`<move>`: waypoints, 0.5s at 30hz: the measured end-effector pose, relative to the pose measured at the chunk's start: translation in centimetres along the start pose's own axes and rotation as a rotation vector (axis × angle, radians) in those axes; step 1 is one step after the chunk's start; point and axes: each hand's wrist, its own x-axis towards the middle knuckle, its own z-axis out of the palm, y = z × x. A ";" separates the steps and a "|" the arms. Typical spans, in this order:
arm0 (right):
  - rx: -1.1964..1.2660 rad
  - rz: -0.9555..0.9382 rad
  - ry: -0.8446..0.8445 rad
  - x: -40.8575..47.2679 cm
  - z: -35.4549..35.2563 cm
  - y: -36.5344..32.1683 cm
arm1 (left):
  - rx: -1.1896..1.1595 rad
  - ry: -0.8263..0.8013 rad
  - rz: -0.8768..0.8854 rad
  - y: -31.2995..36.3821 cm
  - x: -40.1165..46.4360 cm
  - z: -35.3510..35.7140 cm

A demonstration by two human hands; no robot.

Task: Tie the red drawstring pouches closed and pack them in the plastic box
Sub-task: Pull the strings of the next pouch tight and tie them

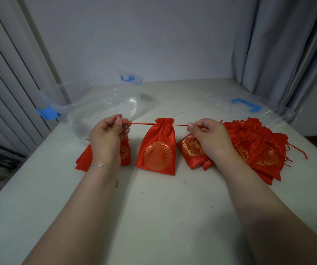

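Mid-tabletop (153,217), both hands are raised side by side. The left hand (107,133) pinches one end of a red drawstring (144,123) between thumb and curled fingers; the right hand (208,135) pinches the other end the same way. The cord runs taut between them through the gathered neck of a red pouch (156,150) with a gold medallion. Under the left wrist lies a small stack of pouches (84,159); a bigger heap of pouches (258,148) spreads toward the right edge. Beyond, the clear plastic box (104,106) with blue latches sits by the far left corner, its lid (245,106) near the far right.

Left pouches (124,150) behind left hand (107,135)
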 end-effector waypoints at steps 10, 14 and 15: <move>0.037 -0.003 0.190 0.1 -0.9 -0.5 | -0.018 -0.081 0.071 1.3 -1.3 1.1; 0.501 0.064 0.056 -0.4 -0.8 -1.7 | -0.262 -0.421 -0.216 3.4 -2.3 0.9; 0.640 0.100 -0.006 -0.6 -0.4 -2.1 | -0.304 -0.459 -0.267 3.7 -2.6 0.8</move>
